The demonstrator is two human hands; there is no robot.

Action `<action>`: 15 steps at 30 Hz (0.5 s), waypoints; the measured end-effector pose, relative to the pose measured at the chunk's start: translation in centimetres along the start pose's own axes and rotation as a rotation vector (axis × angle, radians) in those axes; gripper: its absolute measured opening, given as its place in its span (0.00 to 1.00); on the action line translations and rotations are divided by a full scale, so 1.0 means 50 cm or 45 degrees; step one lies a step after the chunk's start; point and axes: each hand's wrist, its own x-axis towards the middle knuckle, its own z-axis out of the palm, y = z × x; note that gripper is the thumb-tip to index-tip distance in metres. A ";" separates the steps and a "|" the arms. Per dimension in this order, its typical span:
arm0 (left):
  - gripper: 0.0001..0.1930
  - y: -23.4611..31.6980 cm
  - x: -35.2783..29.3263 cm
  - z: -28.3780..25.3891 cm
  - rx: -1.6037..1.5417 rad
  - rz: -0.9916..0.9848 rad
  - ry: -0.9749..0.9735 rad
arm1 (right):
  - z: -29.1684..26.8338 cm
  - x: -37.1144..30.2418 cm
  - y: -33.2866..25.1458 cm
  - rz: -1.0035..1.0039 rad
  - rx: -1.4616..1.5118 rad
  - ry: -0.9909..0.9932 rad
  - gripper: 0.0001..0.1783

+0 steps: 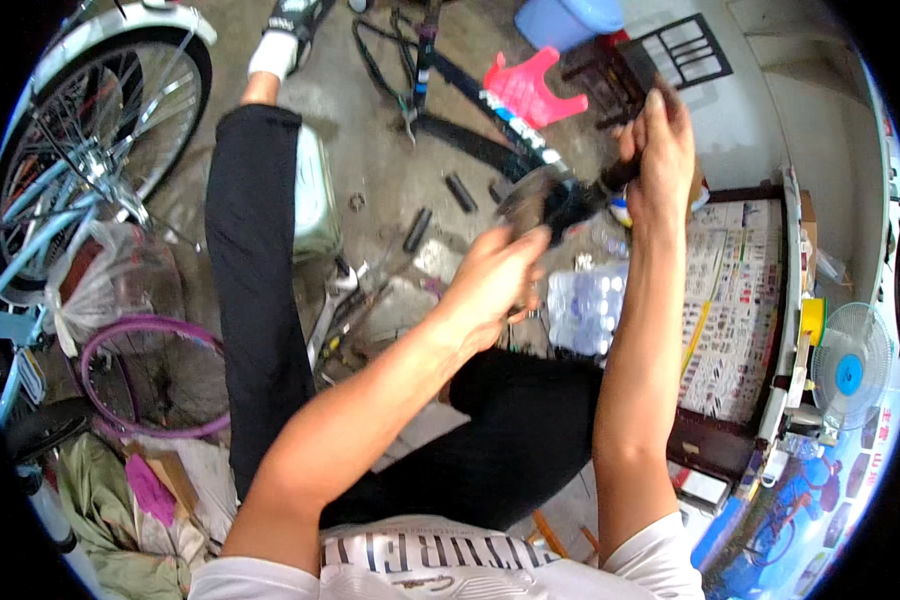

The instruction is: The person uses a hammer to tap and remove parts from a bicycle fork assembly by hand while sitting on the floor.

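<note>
1. The black bicycle frame [518, 130] is in the upper middle, in front of the person; one end comes near both hands, but blur does not let me tell which of them is touching it
2. The left hand [500, 275] has its fingers curled in and seems closed around a dark blurred part [560, 208] at this end of the frame; how firm is the hold, I cannot tell
3. The right hand [660, 150] is raised higher, with fingers folded closely around a dark piece [622, 172], whose exact kind I cannot tell
4. The frame looks stiff and, I judge, rather light for its length, but awkward because it is long; the smooth painted tubes may slip if the hands are oily
5. To take hold of it, the middle of a straight tube should be best, with the palm away from the blurred end, where fingers could be pinched
6. On the right, the edge of the tabletop [735, 300] with printed sheets stands near the right forearm, so an elbow has little room on that side
7. Below the hands, the pack of clear bottles [588, 305] and the wrench [328, 305] lie on the floor [355, 150]; wider room seems to be at upper left, between the leg and the frame
</note>
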 end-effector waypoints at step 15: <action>0.07 0.002 0.018 0.052 0.095 -0.126 0.155 | -0.034 0.017 0.001 -0.003 0.055 0.024 0.25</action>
